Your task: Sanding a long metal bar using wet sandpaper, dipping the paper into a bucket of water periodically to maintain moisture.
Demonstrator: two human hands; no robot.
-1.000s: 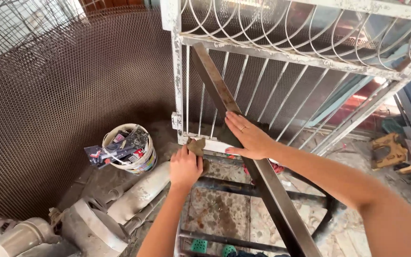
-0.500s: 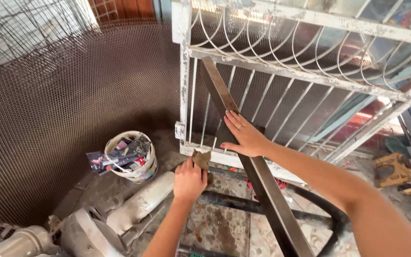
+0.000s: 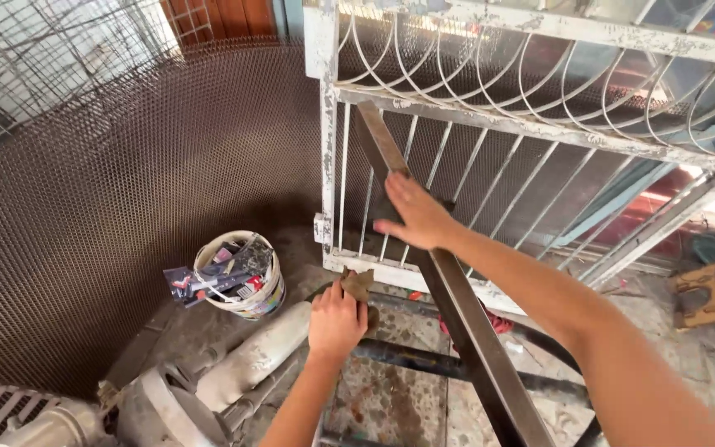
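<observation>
Left hand: the left hand (image 3: 337,321) is curled tight around a scrap of brown sandpaper (image 3: 357,284), pinching it against the bottom rail of the white gate (image 3: 391,273), near the lower left corner.
Right hand: the right hand (image 3: 414,217) lies flat with fingers spread on a bare steel bar (image 3: 448,290) that leans diagonally across the gate, steadying it.
Work thing: the sandpaper sits at the near edge of the flaking rail, just right of the gate's hinge lug.
Doing it well: judging by the peeling paint, even pressure with the paper folded over the rail's edge would serve best, in short strokes along the rail; the bracing hand should keep weight on the bar so the frame does not rock.
Near left: a grey cylinder-shaped machine part (image 3: 250,364) lies on the dusty floor.
Further left: a white bucket (image 3: 237,285) stuffed with tools and packets.
Far: rusty brown mesh (image 3: 126,207) curves behind the bucket; the gate's curved bars (image 3: 473,58) rise at the far right.
</observation>
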